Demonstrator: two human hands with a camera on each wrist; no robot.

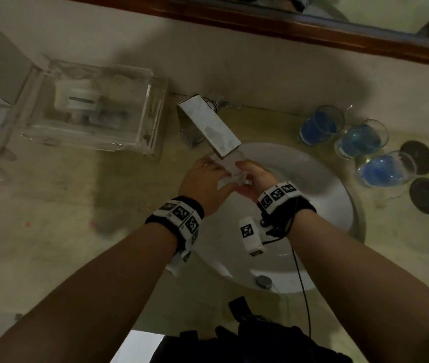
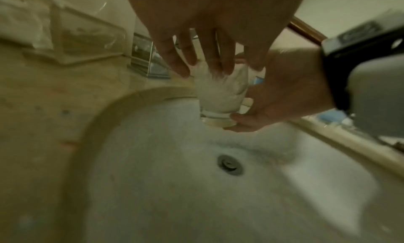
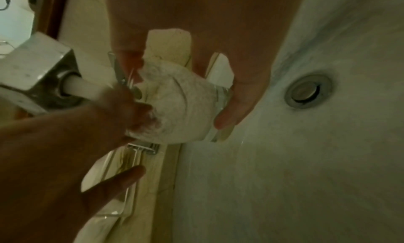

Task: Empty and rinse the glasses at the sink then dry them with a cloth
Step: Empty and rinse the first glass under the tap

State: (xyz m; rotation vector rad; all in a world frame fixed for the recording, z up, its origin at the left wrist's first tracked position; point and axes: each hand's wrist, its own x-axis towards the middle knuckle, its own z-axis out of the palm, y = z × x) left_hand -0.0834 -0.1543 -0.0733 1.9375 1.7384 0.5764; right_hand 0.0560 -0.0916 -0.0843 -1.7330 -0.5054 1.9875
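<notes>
A clear glass [image 1: 230, 169] is held tilted under the square chrome faucet [image 1: 210, 127], over the white sink [image 1: 313, 205]. My right hand [image 1: 256, 176] grips it around the body, thumb near the base. My left hand [image 1: 203, 179] reaches into its mouth with straight fingers, thumb splayed away. In the right wrist view a white stream from the faucet [image 3: 32, 60] meets the left hand [image 3: 87, 134] at the glass [image 3: 181, 108]. The glass [image 2: 220, 94] looks full of something white; I cannot tell whether it is froth or cloth.
Three glasses of blue liquid [image 1: 322, 124] [image 1: 363, 140] [image 1: 386, 169] stand on the counter right of the sink, next to several dark round coasters [image 1: 423, 195]. A clear plastic box [image 1: 95, 108] sits left of the faucet. The drain [image 2: 229, 164] lies below the hands.
</notes>
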